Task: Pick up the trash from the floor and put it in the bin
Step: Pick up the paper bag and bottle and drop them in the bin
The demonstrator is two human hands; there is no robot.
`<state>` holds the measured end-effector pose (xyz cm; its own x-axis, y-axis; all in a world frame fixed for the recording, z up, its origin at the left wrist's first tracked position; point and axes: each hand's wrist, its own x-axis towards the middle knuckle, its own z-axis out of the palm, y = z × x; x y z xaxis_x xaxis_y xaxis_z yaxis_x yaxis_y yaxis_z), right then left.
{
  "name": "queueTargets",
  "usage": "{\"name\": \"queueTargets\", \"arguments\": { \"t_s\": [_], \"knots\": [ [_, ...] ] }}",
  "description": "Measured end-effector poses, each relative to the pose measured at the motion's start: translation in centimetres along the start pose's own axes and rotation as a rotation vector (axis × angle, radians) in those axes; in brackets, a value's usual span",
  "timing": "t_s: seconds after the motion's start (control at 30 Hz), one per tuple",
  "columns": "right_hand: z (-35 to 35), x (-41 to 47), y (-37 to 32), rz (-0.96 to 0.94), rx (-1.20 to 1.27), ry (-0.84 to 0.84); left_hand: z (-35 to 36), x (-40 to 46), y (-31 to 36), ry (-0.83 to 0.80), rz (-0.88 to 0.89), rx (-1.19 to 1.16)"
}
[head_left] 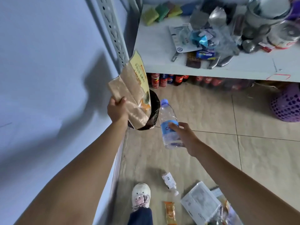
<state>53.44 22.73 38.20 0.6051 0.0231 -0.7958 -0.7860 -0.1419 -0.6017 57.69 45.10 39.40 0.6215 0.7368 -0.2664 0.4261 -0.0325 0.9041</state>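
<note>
My left hand [117, 109] grips a crumpled tan and yellow snack bag [129, 88], held upright over the bin [154, 109], which is lined with a black bag and mostly hidden behind the snack bag. My right hand [184, 135] holds a clear plastic water bottle [168, 122] with a blue cap and blue label, just right of the bin. On the floor near my foot lie a small white bottle [169, 182], an orange wrapper [170, 211] and a clear plastic packet [200, 203].
A white shelf [155, 51] with sponges, packets and metal pots stands ahead. Soda bottles [164, 79] line the floor beneath it. A purple basket [287, 104] sits at the right. A wall [48, 62] runs along the left. My shoe [140, 196] is below.
</note>
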Motion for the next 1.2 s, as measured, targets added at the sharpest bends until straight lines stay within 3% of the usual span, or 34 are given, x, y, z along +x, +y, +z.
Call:
{"name": "queueTargets", "arguments": {
  "t_s": [0.27, 0.47, 0.6, 0.7, 0.83, 0.97, 1.03, 1.2],
  "knots": [
    [8.3, 10.1, -2.3, 0.231, -0.004, -0.014, 4.9, 9.9, -5.5, 0.021, 0.000, 0.026],
    [11.2, 14.8, -4.4, 0.261, -0.025, -0.077, 5.6, 11.9, -10.3, -0.083, -0.182, 0.171],
    [11.8, 15.8, -5.4, 0.311, 0.052, -0.105, 4.9, 12.6, -11.4, -0.165, -0.460, 0.305],
    [11.4, 15.5, -6.0, 0.253, 0.030, -0.020, 4.3, 12.0, -10.6, -0.255, -0.536, 0.386],
    [9.0, 13.6, -5.0, -0.015, -0.372, 0.164, 3.8, 9.0, -8.4, -0.561, -0.235, 0.777],
    [4.1, 9.8, -3.0, -0.158, -0.817, 0.056, 2.6, 3.9, -6.4, -0.628, 0.384, 1.335],
    [0.9, 7.0, -1.9, -0.247, -0.930, 0.064, 2.2, 0.5, -5.7, -0.626, 0.586, 1.388],
    [-8.3, -1.6, 2.0, -0.577, -1.051, 0.052, 2.0, -10.0, -3.8, -0.594, 0.840, 1.280]
  ]
}}
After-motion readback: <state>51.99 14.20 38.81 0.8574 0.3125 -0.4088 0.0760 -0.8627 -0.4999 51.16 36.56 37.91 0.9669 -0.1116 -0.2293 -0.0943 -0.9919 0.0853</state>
